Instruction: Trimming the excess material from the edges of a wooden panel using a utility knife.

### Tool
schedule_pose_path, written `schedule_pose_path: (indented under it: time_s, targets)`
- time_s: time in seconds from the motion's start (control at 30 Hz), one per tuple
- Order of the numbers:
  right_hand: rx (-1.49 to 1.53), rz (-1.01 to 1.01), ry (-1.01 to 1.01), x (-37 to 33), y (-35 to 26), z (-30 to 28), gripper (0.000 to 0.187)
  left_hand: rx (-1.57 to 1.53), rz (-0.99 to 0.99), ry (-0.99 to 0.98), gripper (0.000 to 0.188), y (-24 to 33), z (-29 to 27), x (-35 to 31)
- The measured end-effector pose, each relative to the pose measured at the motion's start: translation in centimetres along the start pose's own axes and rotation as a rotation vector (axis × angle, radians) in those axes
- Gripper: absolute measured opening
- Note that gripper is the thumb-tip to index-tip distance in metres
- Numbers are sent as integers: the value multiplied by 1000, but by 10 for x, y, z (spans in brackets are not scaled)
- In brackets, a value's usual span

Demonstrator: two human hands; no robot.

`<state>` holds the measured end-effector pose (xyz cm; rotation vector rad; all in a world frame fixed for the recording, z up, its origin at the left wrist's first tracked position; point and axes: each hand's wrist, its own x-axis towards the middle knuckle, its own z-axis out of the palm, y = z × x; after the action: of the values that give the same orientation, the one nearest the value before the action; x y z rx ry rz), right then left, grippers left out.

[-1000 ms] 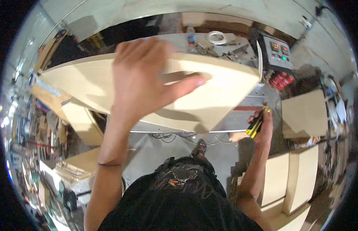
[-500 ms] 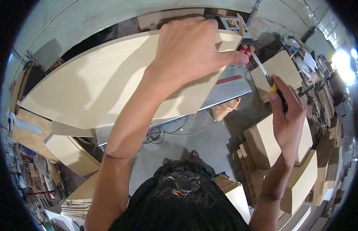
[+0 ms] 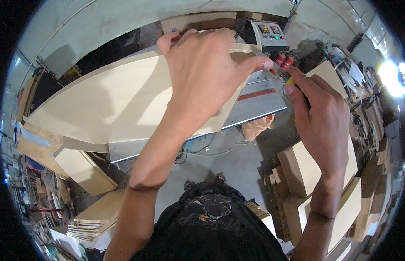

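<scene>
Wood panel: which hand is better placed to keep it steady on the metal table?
Left. The left hand lies spread flat on the wood panel. The right hand is off its edge, its grip closed on a yellow tool.

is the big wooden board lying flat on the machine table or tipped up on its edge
Lying flat. The pale board shows its broad face upward on the metal table, with the left hand spread on top of it.

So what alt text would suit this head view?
A left hand presses on a large pale board lying on a metal machine table, while the right hand grips a yellow tool beside it. Cut boards are stacked below.
</scene>
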<state>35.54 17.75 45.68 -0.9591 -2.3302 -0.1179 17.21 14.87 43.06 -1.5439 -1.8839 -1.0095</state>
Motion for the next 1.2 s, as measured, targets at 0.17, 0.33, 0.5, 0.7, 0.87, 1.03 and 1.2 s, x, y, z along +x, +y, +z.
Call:
schedule_pose_path:
  time_s: [0.17, 0.33, 0.5, 0.7, 0.87, 1.03, 1.2]
  targets:
    - [-71, -53, -58, 5, 1, -9, 23, 40, 6, 81, 59, -1, 4, -3]
    - [-73, -91, -74, 6, 7, -10, 23, 19, -1, 112, 58, 3, 4, -5]
    - [-23, -55, -87, 8, 8, -8, 22, 26, -15, 127, 56, 5, 4, -5]
    - [39, -95, -68, 12, 14, -4, 22, 43, -27, 156, 51, 5, 7, -7]
    - [79, -113, -72, 16, 19, -4, 22, 36, -20, 187, 49, 8, 8, -7]
    - [78, -135, -60, 21, 20, 4, 23, 56, -21, 194, 48, 9, 7, -12]
    - [175, -206, 72, 31, 42, 33, 20, 47, -23, 160, 44, 10, -2, -20]
